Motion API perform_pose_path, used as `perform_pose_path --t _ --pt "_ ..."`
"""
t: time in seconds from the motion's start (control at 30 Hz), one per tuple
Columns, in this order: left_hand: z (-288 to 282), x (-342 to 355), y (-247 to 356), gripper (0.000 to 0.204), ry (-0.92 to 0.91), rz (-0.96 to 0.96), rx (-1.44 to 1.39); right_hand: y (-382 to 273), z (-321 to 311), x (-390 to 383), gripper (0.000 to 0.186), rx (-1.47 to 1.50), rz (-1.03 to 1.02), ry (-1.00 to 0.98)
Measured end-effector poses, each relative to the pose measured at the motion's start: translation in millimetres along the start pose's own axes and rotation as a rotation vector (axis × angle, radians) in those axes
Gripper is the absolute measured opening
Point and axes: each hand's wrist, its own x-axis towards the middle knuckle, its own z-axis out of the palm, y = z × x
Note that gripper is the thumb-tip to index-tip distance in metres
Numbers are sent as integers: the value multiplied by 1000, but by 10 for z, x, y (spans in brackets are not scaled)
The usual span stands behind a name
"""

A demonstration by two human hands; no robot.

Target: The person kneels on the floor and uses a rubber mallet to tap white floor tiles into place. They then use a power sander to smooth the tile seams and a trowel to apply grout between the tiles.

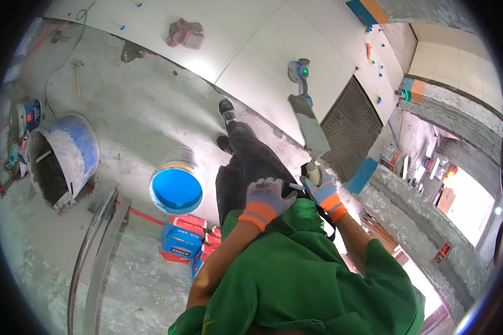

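Observation:
My left hand (266, 200), in a grey glove with an orange cuff, lies against my dark trousers at the hem of my green shirt. Its fingers are stretched and hold nothing that I can see. My right hand (325, 192), gloved the same way, is closed around the pale handle of a trowel (308, 127). The trowel's long grey blade points away from me over the floor, beside a patch of combed dark mortar (352, 120). Between my hands, a small metal piece (296, 186) shows at my waist; its kind is unclear.
Large pale tiles (268, 50) bear a blue-and-black power tool (300, 75), a pink cloth (183, 34) and several small tile spacers. To my left stand a bucket with a blue inside (176, 191), a mortar-stained drum (84, 151), stacked bags (181, 240) and long metal bars (103, 262). A hammer (77, 79) lies beyond.

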Motion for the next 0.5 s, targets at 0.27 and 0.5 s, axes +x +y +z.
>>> perform_pose_path --t 0.27,0.5 --pt "-571 442 -220 35 -33 -130 113 -753 -54 694 43 92 -84 -367" --pt "-942 629 -380 30 133 -191 59 -1304 71 1010 49 -14 -127 -240"
